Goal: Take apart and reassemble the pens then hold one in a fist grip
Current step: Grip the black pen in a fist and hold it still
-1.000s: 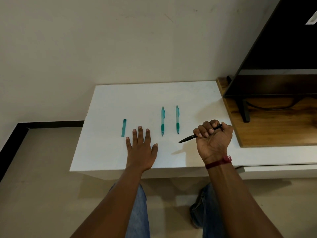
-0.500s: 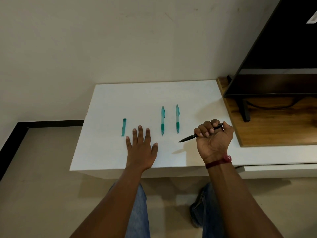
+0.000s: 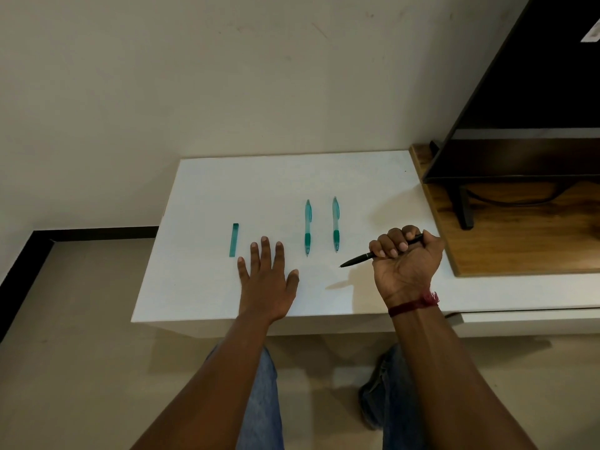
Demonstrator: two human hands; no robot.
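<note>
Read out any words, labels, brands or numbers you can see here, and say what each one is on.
Nothing here is readable.
The white sticker on the television: cut off at the frame edge, too blurred to read.
The left teal pen, right teal pen and black pen in the right hand: no print visible.
The teal strip: no marking visible.

The right hand [image 3: 406,267], fisted round the black pen [image 3: 357,260], drifted very slightly right and toward the wall, and the pen's tip lifted a touch, ending marginally farther from the nearest teal pen [image 3: 336,225].
</note>
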